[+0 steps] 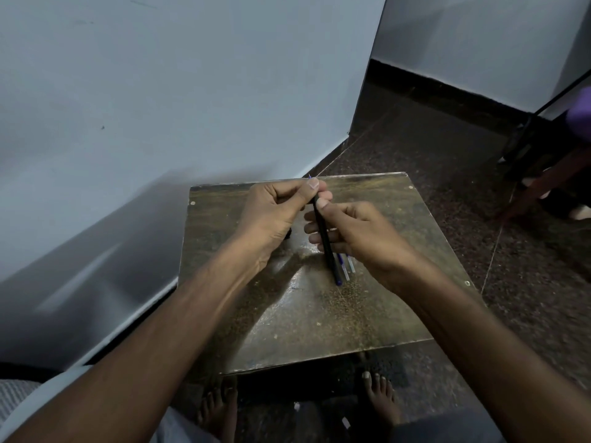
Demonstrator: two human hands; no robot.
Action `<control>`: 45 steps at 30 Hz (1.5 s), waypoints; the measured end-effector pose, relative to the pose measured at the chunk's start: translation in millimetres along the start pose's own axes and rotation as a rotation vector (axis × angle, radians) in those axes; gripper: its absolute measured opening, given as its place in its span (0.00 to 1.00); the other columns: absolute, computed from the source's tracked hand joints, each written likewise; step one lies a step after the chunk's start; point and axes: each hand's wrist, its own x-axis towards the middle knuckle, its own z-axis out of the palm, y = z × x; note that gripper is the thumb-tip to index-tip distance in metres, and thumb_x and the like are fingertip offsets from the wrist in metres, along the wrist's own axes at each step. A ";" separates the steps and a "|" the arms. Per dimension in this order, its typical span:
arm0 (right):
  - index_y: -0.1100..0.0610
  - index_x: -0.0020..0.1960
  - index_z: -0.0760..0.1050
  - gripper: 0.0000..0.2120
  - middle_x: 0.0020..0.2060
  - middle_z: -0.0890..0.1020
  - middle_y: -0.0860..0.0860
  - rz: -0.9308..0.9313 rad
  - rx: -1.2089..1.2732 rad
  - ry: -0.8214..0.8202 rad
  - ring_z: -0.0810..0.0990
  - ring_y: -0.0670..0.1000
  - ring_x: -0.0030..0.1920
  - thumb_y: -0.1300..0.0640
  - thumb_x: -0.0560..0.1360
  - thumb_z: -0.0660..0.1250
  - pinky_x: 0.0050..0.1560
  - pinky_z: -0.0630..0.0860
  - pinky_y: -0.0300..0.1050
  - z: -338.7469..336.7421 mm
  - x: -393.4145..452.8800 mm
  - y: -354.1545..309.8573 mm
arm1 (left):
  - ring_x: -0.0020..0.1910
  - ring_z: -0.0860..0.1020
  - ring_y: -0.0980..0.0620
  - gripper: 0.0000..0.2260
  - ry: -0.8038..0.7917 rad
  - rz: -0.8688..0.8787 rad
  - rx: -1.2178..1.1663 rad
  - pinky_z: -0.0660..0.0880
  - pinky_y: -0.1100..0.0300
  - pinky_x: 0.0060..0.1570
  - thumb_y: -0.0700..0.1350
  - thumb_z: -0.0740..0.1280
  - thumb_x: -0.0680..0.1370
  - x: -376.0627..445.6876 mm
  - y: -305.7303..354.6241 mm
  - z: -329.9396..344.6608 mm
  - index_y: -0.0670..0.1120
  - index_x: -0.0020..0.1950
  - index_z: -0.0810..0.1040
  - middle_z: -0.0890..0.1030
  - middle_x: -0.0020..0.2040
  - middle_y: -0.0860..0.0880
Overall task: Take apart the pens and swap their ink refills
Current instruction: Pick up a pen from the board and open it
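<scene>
A slim black pen barrel [327, 247] slants from the far middle of the small table down toward me, its lower end tipped blue. My right hand [355, 233] grips its upper part between thumb and fingers. My left hand [275, 207] pinches the pen's top end, where a thin blue tip pokes out above the thumb. Several pale and blue pen parts or refills [347, 266] lie on the table under my right hand, partly hidden by it. A small dark piece [288, 234] peeks out beneath my left palm.
The worn brown table [287, 321] stands on a dark speckled floor beside a pale wall on the left. My bare feet [380, 398] show under its near edge. A dark stand and wooden furniture legs [537, 174] are at the far right.
</scene>
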 end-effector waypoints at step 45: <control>0.55 0.46 0.83 0.09 0.36 0.86 0.48 -0.001 0.039 0.017 0.85 0.41 0.33 0.57 0.73 0.83 0.34 0.81 0.36 2.7 -2.7 7.8 | 0.29 0.75 0.65 0.21 0.189 -0.064 0.301 0.72 0.72 0.33 0.67 0.82 0.68 5.0 -10.7 -2.5 0.50 0.39 0.85 0.79 0.30 0.59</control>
